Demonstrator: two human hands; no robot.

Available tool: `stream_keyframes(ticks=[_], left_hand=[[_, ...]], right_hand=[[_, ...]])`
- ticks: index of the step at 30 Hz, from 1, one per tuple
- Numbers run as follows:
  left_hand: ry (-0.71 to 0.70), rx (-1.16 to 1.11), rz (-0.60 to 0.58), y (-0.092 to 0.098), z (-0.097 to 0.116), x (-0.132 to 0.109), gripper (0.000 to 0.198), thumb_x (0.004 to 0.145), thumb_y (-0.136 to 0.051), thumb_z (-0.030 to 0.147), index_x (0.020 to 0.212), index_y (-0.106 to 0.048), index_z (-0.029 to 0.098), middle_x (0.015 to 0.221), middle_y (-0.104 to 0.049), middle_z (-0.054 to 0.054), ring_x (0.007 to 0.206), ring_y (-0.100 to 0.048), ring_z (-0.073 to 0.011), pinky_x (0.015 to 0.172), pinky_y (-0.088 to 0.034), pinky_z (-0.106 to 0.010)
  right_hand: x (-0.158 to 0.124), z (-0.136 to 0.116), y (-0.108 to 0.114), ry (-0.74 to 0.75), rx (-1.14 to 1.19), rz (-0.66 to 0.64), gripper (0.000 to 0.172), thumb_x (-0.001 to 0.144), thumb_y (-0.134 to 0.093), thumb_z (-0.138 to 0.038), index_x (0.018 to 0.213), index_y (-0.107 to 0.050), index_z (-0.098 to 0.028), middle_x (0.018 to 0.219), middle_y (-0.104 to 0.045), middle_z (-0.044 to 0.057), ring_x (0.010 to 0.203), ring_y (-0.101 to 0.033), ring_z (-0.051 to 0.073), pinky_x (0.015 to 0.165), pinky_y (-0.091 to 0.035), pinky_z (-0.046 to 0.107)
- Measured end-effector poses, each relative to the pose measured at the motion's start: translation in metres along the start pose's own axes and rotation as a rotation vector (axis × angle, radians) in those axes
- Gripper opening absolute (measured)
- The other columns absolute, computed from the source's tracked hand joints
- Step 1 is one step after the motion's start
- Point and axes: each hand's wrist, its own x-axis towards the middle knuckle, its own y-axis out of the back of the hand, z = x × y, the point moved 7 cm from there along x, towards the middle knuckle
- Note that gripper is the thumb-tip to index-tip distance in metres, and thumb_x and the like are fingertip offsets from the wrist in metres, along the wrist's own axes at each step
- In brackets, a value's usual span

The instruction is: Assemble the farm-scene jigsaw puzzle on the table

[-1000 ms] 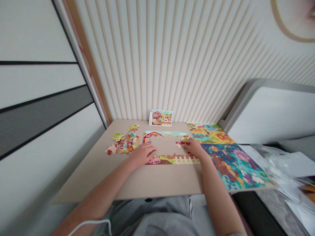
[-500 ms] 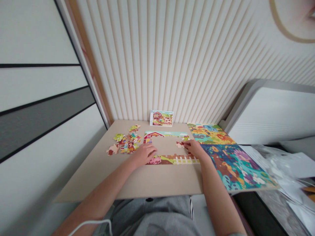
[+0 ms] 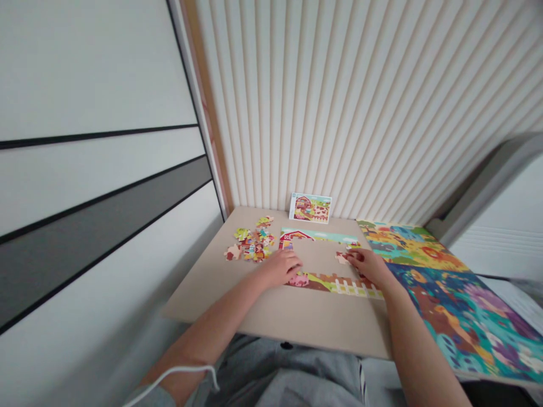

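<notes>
A partly built farm puzzle [image 3: 326, 281] lies on a beige board [image 3: 271, 311], with a red barn strip [image 3: 316, 236] at the top and a white fence strip along the bottom. My left hand [image 3: 282, 267] rests palm down on the puzzle's left edge, fingers curled and lying flat. My right hand [image 3: 370, 265] pinches a small puzzle piece [image 3: 341, 258] over the bare middle of the frame. A pile of loose pieces [image 3: 252, 246] sits left of the puzzle.
A reference picture card [image 3: 310, 207] leans against the ribbed wall. A large finished colourful puzzle [image 3: 441, 288] lies at the right. A white cable [image 3: 182, 373] crosses my left forearm. The board's near edge overhangs my grey-clad lap.
The camera has swung left, shifting everything rightward in view. Both hands stay where they were on the puzzle; the right hand still holds the piece.
</notes>
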Motion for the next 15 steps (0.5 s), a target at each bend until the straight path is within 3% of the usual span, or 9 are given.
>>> stream_keyframes(ticks=[4, 8, 12, 15], left_hand=[[0.072, 0.09, 0.045, 0.013, -0.005, 0.0, 0.019, 0.097, -0.053, 0.023, 0.105, -0.07, 0.022, 0.106, -0.068, -0.008, 0.105, -0.06, -0.0228, 0.098, -0.045, -0.039], [0.395, 0.314, 0.243, 0.055, -0.041, -0.015, 0.02, 0.096, -0.051, 0.024, 0.103, -0.069, 0.019, 0.107, -0.066, -0.013, 0.107, -0.058, -0.0278, 0.099, -0.042, -0.045], [0.709, 0.438, 0.336, 0.098, -0.084, -0.058, 0.027, 0.095, -0.05, 0.031, 0.106, -0.069, 0.016, 0.107, -0.066, -0.017, 0.104, -0.059, -0.0314, 0.093, -0.045, -0.044], [0.859, 0.45, 0.24, 0.111, -0.11, -0.098, 0.033, 0.093, -0.052, 0.04, 0.107, -0.07, 0.015, 0.109, -0.067, -0.018, 0.102, -0.062, -0.032, 0.09, -0.046, -0.041]], right_hand=[[0.0, -0.005, 0.002, 0.006, -0.044, 0.043, 0.049, 0.088, -0.056, -0.046, 0.125, -0.069, -0.017, 0.075, -0.073, 0.005, 0.064, -0.065, 0.02, 0.058, -0.042, 0.027], [-0.001, -0.015, 0.009, -0.011, 0.026, 0.108, 0.047, 0.092, -0.049, -0.044, 0.122, -0.069, -0.016, 0.079, -0.075, 0.007, 0.064, -0.066, 0.02, 0.06, -0.044, 0.028], [-0.002, -0.021, 0.01, 0.003, 0.02, 0.135, 0.045, 0.092, -0.047, -0.044, 0.117, -0.072, -0.017, 0.083, -0.076, 0.008, 0.067, -0.067, 0.021, 0.062, -0.045, 0.029], [-0.002, -0.021, 0.01, 0.012, 0.004, 0.144, 0.044, 0.091, -0.047, -0.043, 0.116, -0.073, -0.017, 0.083, -0.076, 0.008, 0.068, -0.067, 0.021, 0.064, -0.045, 0.03]])
